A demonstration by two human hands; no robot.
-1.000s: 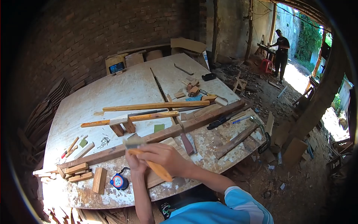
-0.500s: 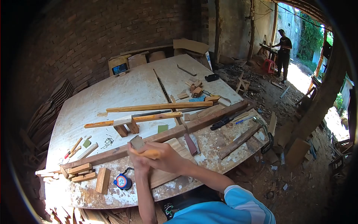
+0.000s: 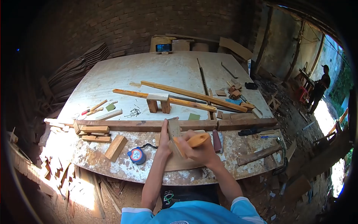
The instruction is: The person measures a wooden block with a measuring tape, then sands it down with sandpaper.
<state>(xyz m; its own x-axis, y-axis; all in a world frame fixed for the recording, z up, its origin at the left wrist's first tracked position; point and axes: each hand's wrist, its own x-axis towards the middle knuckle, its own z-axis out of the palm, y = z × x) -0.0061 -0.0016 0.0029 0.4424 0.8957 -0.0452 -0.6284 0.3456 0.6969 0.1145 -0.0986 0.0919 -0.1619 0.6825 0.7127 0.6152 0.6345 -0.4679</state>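
Note:
My left hand (image 3: 164,140) grips a small flat pale wooden piece (image 3: 173,128), held upright above the near side of the workbench. Closed round an orange-brown wooden handle (image 3: 198,140), my right hand (image 3: 191,149) holds what looks like a flat brush. Its tan flat end (image 3: 179,148) is against or very near the lower part of the piece; contact is hard to make out. Beneath both hands lies a light wooden board (image 3: 182,163), partly hidden by them. A blue tape measure (image 3: 137,155) sits left of my left forearm.
A long wooden beam (image 3: 141,126) crosses the workbench (image 3: 112,74). Beyond it, long strips (image 3: 179,92) lie near a small block stand (image 3: 158,98). Wood blocks (image 3: 116,148) are at left, a hammer (image 3: 259,155) at right. Another person (image 3: 320,87) stands far right.
My view has turned left, so the bench appears shifted right. My hands have drawn apart a little, and the brush's flat end now shows beside the wooden piece.

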